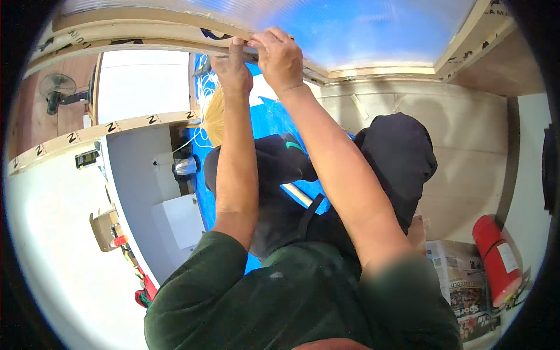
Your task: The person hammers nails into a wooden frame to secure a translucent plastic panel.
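Tight quarters at the wooden beam (146, 28): left hand (233, 67) and right hand (280, 61) sit side by side, barely a gap between them! Lower down, there's a wedge of room between the 2 forearms (236, 163), with dark-trousered legs (274, 213) beneath. Ahead, the translucent sheet (373, 32) and its frame bar the way. Left side, straw bristles (214, 119) show beside the forearm. Right side, there's space over the bent knee (399, 154), bounded by the pale panel (466, 140).

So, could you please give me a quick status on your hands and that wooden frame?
Left hand and right hand at wooden frame. Exact hold partly hidden. Nothing visibly in the way.
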### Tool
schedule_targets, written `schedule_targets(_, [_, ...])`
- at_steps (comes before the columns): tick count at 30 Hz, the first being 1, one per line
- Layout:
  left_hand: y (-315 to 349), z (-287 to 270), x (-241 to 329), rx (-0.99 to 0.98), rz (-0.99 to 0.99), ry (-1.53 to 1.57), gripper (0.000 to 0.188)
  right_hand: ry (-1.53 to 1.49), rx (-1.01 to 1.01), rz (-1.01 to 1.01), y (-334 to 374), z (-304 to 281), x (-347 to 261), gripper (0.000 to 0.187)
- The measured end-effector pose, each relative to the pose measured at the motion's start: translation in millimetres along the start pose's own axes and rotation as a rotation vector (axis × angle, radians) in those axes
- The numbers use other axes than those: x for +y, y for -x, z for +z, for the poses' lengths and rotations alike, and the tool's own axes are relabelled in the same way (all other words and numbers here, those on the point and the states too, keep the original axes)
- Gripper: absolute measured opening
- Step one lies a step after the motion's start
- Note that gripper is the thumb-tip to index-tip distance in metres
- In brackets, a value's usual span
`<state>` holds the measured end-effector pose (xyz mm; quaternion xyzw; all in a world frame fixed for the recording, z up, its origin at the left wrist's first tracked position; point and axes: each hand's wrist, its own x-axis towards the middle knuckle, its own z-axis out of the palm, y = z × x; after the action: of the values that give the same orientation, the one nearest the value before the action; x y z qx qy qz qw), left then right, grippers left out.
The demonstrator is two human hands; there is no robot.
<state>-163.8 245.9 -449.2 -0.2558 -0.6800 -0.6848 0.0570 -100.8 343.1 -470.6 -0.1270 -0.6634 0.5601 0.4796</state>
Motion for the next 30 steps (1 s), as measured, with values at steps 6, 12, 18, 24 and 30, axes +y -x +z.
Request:
schedule_targets(6, [-2, -11, -2, -0.118, -0.074, 0.062, 0.045, -0.143, -0.024, 0.136, 18, -13, 11, 0.019])
schedule_targets(12, [3, 3, 8, -0.056, -0.194, 0.269, 0.038, -0.088, -0.11, 0.027, 14, -13, -7, 0.043])
schedule_targets(18, [-2, -3, -2, -0.102, -0.163, 0.185, 0.061, -0.032, -0.077, 0.009, 28, -8, 1, 0.058])
schedule_targets(24, [1, -4, 7, -0.113, -0.191, 0.209, 0.064, 0.156, -0.198, 0.14, 38, -23, 7, 0.05])
schedule_targets(30, [6, 9, 12, -0.106, -0.174, 0.216, 0.072, 0.063, -0.111, 0.298, 39, -21, 21, 0.03])
